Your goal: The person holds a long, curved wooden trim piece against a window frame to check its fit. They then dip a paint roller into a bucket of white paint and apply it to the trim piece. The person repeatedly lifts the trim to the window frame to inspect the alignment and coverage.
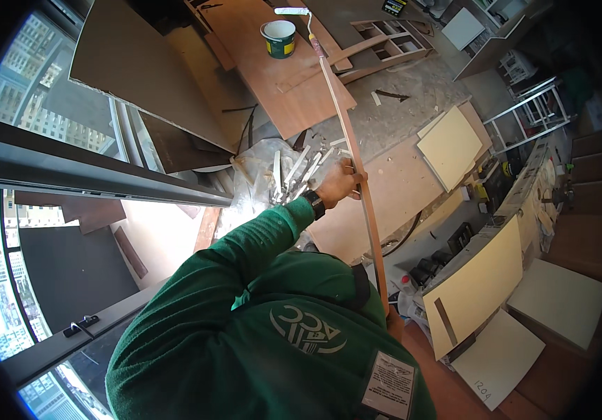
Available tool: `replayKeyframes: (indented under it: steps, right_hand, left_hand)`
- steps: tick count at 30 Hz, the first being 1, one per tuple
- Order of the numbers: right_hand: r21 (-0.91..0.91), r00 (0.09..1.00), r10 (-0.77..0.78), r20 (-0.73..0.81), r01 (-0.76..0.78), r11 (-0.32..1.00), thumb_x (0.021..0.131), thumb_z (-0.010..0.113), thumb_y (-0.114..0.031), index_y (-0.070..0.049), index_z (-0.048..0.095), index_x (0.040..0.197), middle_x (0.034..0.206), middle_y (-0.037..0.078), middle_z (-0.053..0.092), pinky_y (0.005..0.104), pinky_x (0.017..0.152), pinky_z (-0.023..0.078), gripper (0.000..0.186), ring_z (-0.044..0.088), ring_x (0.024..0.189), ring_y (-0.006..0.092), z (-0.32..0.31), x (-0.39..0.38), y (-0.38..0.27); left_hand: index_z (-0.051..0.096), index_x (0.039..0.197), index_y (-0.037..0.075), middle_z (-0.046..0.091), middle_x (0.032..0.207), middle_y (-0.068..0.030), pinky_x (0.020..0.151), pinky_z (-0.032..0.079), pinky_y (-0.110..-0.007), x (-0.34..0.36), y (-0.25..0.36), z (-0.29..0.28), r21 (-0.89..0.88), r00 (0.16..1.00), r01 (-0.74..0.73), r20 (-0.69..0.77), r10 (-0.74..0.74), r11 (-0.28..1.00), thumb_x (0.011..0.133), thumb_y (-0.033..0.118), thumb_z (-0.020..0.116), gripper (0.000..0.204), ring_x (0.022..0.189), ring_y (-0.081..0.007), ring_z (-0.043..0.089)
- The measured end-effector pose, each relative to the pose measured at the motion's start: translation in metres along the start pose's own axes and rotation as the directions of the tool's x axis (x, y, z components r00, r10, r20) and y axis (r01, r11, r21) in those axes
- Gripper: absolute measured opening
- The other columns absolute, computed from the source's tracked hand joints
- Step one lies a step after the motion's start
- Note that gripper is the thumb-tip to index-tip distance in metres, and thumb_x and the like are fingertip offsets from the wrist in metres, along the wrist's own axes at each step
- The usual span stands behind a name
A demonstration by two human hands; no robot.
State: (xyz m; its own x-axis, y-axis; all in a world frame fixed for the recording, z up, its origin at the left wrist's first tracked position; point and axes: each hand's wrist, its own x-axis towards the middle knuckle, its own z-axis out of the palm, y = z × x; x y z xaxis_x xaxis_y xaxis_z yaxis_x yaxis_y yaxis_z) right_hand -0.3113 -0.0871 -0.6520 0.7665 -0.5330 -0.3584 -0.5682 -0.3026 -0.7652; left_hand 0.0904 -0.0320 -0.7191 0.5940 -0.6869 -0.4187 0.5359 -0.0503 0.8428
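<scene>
My left hand (pixel 339 184), in a green sleeve with a black wristwatch, is closed round a long light wooden pole (pixel 369 231) that slants up and away from me. At its far end are a pinkish handle and a paint roller (pixel 292 12) with a white sleeve, in the air near a green bucket of white paint (pixel 280 43). My right hand (pixel 394 324) is at the pole's lower end, mostly hidden behind my green-clad torso, so its fingers cannot be made out.
A window frame (pixel 105 175) runs along my left, with a dark board (pixel 154 77) above it. Wooden boards (pixel 273 98) and plastic sheeting with white offcuts (pixel 259 175) lie ahead. Cream panels (pixel 476 280), tools (pixel 497 182) and a metal ladder (pixel 528 112) are on the right.
</scene>
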Motion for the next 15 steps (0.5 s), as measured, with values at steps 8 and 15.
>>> replayKeyframes:
  steps: [8,15]
  right_hand:
    - [-0.324,0.998,-0.056,0.012,0.057,0.944,0.096,0.068,-0.013,0.000,0.061,0.121,0.082,0.020,0.064,0.0418,0.066,0.050,0.029,0.066,0.075,0.0350,-0.048,0.049,-0.046]
    - [-0.733,0.974,-0.079,-0.213,-0.106,0.672,0.091,0.072,-0.008,-0.013,0.054,0.146,0.097,0.014,0.062,0.0460,0.066,0.054,0.058,0.067,0.079,0.0360,-0.077,0.062,-0.161]
  left_hand:
    - [0.059,0.113,-0.007,0.068,0.102,-0.0174,0.069,0.065,-0.040,0.046,0.014,0.006,-0.116,0.999,-0.050,-0.020,0.048,0.992,0.095,0.009,0.066,0.025,0.083,-0.0291,0.072]
    - [0.061,0.110,-0.011,0.068,0.098,-0.0180,0.069,0.062,-0.041,0.125,0.089,-0.037,-0.176,0.994,-0.104,-0.048,0.097,0.979,0.098,0.009,0.063,0.024,0.081,-0.0296,0.070]
